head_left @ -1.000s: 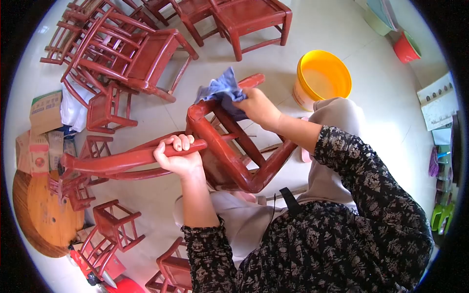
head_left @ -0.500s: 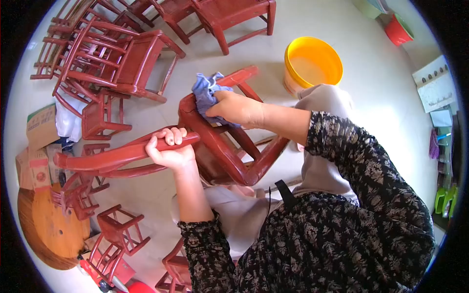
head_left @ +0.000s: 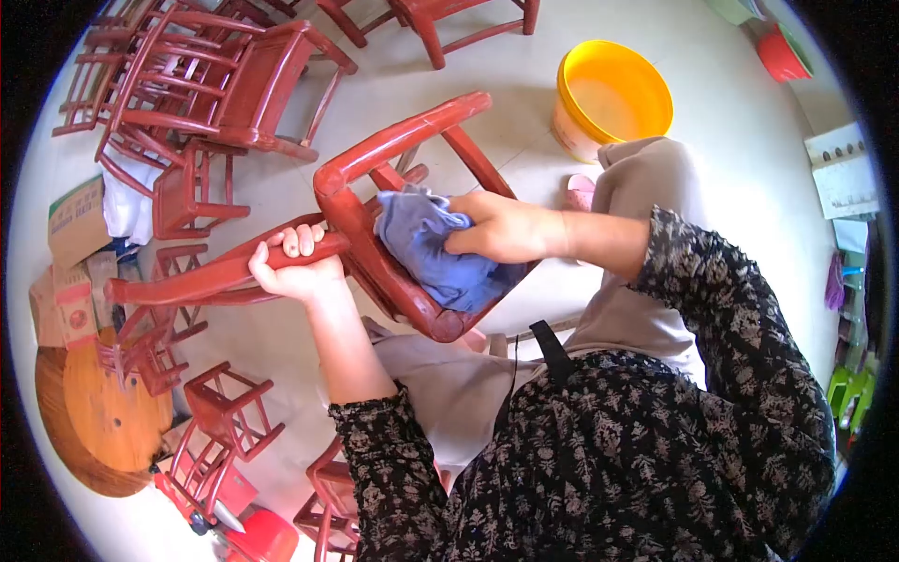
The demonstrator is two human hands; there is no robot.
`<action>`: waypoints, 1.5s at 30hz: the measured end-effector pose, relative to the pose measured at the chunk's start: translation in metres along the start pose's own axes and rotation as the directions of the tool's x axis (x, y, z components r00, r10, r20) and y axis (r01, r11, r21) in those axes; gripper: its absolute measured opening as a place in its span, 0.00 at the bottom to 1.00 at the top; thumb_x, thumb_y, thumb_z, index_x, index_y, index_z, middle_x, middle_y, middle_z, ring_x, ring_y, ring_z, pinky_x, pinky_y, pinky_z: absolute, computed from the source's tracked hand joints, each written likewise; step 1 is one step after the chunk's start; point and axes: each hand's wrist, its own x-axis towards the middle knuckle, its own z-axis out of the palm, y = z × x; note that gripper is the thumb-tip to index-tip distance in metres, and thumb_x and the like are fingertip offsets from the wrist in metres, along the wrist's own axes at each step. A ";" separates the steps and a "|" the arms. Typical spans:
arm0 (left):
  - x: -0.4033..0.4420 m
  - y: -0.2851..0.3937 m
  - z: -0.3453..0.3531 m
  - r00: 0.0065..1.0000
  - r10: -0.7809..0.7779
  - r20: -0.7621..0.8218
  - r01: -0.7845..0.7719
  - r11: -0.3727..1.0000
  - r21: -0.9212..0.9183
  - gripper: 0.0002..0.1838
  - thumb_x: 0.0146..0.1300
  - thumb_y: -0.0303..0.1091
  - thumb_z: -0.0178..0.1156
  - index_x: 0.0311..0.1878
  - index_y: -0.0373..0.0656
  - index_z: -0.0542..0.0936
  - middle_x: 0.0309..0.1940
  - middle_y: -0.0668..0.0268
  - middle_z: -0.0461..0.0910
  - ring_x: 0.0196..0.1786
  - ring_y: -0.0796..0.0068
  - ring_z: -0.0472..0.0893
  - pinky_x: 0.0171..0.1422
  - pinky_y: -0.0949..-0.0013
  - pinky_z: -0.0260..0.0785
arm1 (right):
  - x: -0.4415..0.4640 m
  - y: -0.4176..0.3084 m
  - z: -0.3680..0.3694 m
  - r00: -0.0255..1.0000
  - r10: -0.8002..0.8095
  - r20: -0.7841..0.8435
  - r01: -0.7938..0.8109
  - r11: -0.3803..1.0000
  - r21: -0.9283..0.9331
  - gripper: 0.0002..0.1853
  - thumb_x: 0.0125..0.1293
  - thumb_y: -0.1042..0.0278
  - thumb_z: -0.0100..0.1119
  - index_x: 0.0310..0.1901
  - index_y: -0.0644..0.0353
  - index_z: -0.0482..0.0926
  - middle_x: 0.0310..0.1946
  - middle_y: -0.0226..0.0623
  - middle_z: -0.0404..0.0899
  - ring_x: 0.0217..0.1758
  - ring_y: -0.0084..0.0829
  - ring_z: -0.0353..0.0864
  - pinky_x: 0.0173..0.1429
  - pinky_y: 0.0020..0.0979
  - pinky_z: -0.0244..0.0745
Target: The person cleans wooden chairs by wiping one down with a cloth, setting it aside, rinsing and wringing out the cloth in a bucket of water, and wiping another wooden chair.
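Observation:
A red wooden chair lies tipped over in front of me, its legs and rails facing up toward the right. My left hand is wrapped round one bar of its backrest. In my right hand is a bunched blue cloth, pressed to the underside of the seat frame between the legs. Part of the frame is hidden beneath the cloth.
A yellow bucket stands on the floor beyond my right knee. Several red chairs crowd the upper left, and a small stool is at lower left. Cardboard boxes and a round wooden board line the left side.
My right hand has moved the cloth from the frame's upper corner down and right into the frame. The chair has turned slightly and shifted left, still in my left hand.

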 end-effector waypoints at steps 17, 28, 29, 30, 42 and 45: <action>-0.001 0.002 0.005 0.999 -0.012 -0.051 0.012 1.000 0.013 0.11 0.46 0.43 0.52 0.18 0.48 0.67 0.10 0.75 0.59 0.14 0.79 0.59 0.26 0.72 0.55 | -0.038 0.026 0.042 0.864 -0.359 0.353 0.502 0.560 -0.659 0.19 0.39 0.64 0.59 0.36 0.61 0.75 0.40 0.41 0.71 0.44 0.40 0.73 0.38 0.39 0.75; 0.005 0.007 -0.010 0.997 0.001 -0.073 -0.003 1.000 -0.021 0.11 0.46 0.42 0.52 0.18 0.47 0.67 0.11 0.74 0.59 0.14 0.79 0.59 0.25 0.73 0.54 | -0.036 0.063 -0.030 0.984 -0.058 -0.170 -0.100 0.609 -0.787 0.11 0.49 0.64 0.54 0.33 0.59 0.76 0.27 0.46 0.77 0.34 0.47 0.78 0.40 0.43 0.73; 0.007 0.007 -0.013 0.998 0.003 -0.064 -0.004 1.000 -0.011 0.11 0.46 0.42 0.52 0.18 0.47 0.68 0.11 0.74 0.59 0.14 0.79 0.59 0.25 0.73 0.54 | -0.037 0.068 -0.022 0.999 -0.011 -0.040 -0.028 0.544 -0.839 0.11 0.49 0.64 0.54 0.33 0.60 0.76 0.27 0.46 0.77 0.34 0.46 0.78 0.40 0.43 0.73; 0.006 0.007 -0.013 0.998 0.007 -0.069 -0.008 1.000 -0.009 0.11 0.46 0.42 0.52 0.18 0.47 0.68 0.11 0.74 0.59 0.14 0.79 0.59 0.25 0.73 0.54 | -0.037 0.074 -0.011 0.998 -0.016 0.062 0.061 0.524 -0.850 0.10 0.48 0.66 0.53 0.31 0.62 0.76 0.26 0.47 0.77 0.35 0.45 0.79 0.41 0.43 0.73; 0.005 0.003 -0.001 0.995 0.012 -0.101 -0.011 1.000 0.014 0.13 0.46 0.43 0.52 0.19 0.46 0.66 0.11 0.74 0.58 0.14 0.79 0.58 0.25 0.72 0.55 | -0.031 0.049 0.014 0.984 -0.008 0.177 0.153 0.543 -0.826 0.11 0.49 0.66 0.52 0.34 0.59 0.76 0.29 0.45 0.79 0.38 0.44 0.79 0.41 0.42 0.74; 0.007 0.004 -0.004 0.994 0.032 -0.104 -0.028 0.999 0.034 0.13 0.47 0.43 0.52 0.19 0.46 0.66 0.11 0.74 0.58 0.14 0.78 0.59 0.25 0.72 0.56 | -0.019 0.063 -0.008 0.955 0.233 0.183 0.066 0.435 -0.898 0.13 0.46 0.65 0.54 0.35 0.58 0.79 0.28 0.42 0.80 0.35 0.42 0.80 0.38 0.40 0.75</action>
